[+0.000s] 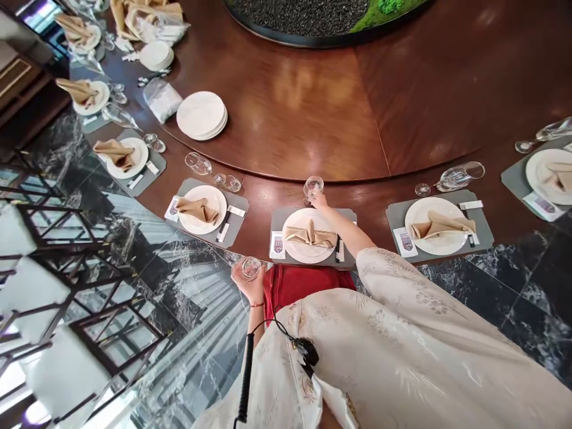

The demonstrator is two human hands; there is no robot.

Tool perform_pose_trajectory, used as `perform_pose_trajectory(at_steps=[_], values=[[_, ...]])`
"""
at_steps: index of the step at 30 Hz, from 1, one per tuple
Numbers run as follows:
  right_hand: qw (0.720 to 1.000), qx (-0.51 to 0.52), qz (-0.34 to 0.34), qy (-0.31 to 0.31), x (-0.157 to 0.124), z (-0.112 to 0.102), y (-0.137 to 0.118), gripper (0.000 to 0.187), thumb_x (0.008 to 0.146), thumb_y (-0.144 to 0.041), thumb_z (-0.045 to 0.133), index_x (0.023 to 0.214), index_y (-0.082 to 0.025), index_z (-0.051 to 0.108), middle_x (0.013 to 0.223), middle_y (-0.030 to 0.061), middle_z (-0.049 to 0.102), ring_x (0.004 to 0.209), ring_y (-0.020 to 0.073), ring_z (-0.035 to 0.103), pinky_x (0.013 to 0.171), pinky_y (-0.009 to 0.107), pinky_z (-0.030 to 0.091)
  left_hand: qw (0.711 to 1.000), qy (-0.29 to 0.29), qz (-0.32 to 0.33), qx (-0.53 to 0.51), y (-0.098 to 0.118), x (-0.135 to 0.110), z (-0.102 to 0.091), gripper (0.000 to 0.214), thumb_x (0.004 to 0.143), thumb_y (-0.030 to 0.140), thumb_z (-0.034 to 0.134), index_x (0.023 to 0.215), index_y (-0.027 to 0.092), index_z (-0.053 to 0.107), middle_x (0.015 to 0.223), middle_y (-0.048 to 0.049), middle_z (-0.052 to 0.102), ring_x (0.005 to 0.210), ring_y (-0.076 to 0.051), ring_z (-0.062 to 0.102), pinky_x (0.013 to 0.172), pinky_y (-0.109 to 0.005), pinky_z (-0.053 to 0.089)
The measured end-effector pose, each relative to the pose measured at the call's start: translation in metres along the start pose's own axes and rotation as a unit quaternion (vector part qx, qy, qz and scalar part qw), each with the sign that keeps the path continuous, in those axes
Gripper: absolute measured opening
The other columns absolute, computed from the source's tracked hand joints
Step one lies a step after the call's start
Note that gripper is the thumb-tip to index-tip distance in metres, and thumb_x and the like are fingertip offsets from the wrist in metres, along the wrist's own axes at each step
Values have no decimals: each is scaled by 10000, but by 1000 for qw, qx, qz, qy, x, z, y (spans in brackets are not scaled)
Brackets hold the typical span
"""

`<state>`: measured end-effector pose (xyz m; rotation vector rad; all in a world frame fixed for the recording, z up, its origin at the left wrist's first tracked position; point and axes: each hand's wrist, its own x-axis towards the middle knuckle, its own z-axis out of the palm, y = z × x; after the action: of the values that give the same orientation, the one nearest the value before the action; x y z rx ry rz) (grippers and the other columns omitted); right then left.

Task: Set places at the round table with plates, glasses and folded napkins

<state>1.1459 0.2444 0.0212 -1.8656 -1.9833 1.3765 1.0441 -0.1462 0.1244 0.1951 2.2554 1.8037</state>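
Reaching across the table edge, my right hand [319,200] has its fingers closed on a stemmed glass [313,186] behind the middle place setting. Below it sits a white plate [308,257] with a folded tan napkin [311,234], on a grey placemat [277,220]. A printed card [277,245] lies left of the plate, and dark chopsticks [338,249] lie right of it. Low beside my red skirt, off the table's edge, my left hand [252,291] is wrapped round a clear glass [245,269]. Its exact shape is hard to make out.
More place settings with glasses [460,174] line the round wooden table [286,137]. On the turntable stands a plate stack [202,114] near a plastic-wrapped pack [162,100]. A planted centrepiece [308,18] fills the far middle. Pale-seated chairs [67,363] stand at left.
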Motion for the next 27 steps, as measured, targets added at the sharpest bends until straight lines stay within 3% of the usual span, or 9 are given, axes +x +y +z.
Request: perform_pose_trajectory(at_steps=[2, 5, 9, 11, 14, 17, 19, 22, 27], values=[[999, 36, -16, 21, -13, -4, 10, 283, 936, -209, 617, 1207, -125, 629, 1028, 89, 747, 972, 177, 622, 969, 285, 464, 999, 31, 3, -7, 3, -10, 15, 747, 616, 289, 952, 1164, 227, 448, 1369, -137, 610, 974, -185, 721, 859, -340, 613], [983, 145, -109, 31, -60, -10, 33, 264, 919, -301, 622, 1149, -176, 650, 975, 57, 719, 933, 185, 622, 949, 315, 499, 999, 27, 24, 10, 13, -25, 55, 739, 661, 266, 930, 1252, 204, 490, 1391, -168, 602, 1008, -187, 721, 867, -328, 612], [910, 276, -230, -206, -148, -16, 65, 495, 805, -494, 772, 1212, -226, 689, 1138, 75, 730, 1016, 216, 676, 906, 353, 569, 996, -74, 50, 30, 22, -47, 123, 769, 678, 306, 938, 1315, 171, 530, 1337, -172, 626, 1112, -255, 708, 952, -385, 606], [886, 321, -233, -241, -180, -20, 77, 745, 702, -523, 868, 1363, -270, 635, 1351, 92, 677, 1173, 256, 669, 949, 376, 590, 984, -155, 72, 48, 23, -58, 157, 750, 700, 303, 921, 1332, 160, 542, 1312, -176, 641, 1208, -306, 679, 1046, -447, 574], [902, 362, -206, -115, -189, -27, 88, 908, 617, -524, 924, 1419, -280, 576, 1469, 103, 604, 1336, 285, 601, 1112, 418, 537, 952, -273, 107, 91, 22, -74, 202, 781, 755, 236, 846, 1449, 136, 501, 1411, -221, 606, 1362, -347, 594, 1190, -504, 472], [923, 344, -171, -8, -153, -37, 96, 797, 624, -494, 908, 1309, -227, 600, 1376, 130, 656, 1293, 284, 624, 1148, 437, 503, 917, -356, 131, 129, 21, -88, 231, 970, 784, 197, 783, 1626, 121, 307, 1589, -258, 462, 1516, -358, 447, 1272, -523, 373], [942, 307, -131, 21, -115, -44, 100, 710, 652, -421, 880, 1255, -190, 587, 1303, 142, 688, 1199, 263, 667, 1098, 420, 526, 905, -370, 152, 143, 18, -95, 236, 1061, 801, 228, 775, 1680, 136, 188, 1669, -252, 358, 1594, -359, 322, 1299, -538, 321], [973, 214, -54, 70, -58, -53, 100, 718, 657, -292, 855, 1282, -151, 531, 1289, 157, 687, 1140, 226, 672, 1084, 392, 504, 908, -346, 192, 139, 9, -95, 217, 1055, 864, 302, 741, 1700, 177, 108, 1706, -230, 297, 1614, -338, 282, 1290, -529, 337], [995, 9, 6, 102, -4, -48, 92, 773, 666, -314, 881, 1349, -170, 547, 1435, 176, 606, 1340, 266, 534, 1189, 420, 371, 945, -224, 165, 170, -26, -62, 130, 957, 958, 328, 628, 1699, 174, 42, 1686, -268, 301, 1501, -314, 461, 1159, -478, 491]])
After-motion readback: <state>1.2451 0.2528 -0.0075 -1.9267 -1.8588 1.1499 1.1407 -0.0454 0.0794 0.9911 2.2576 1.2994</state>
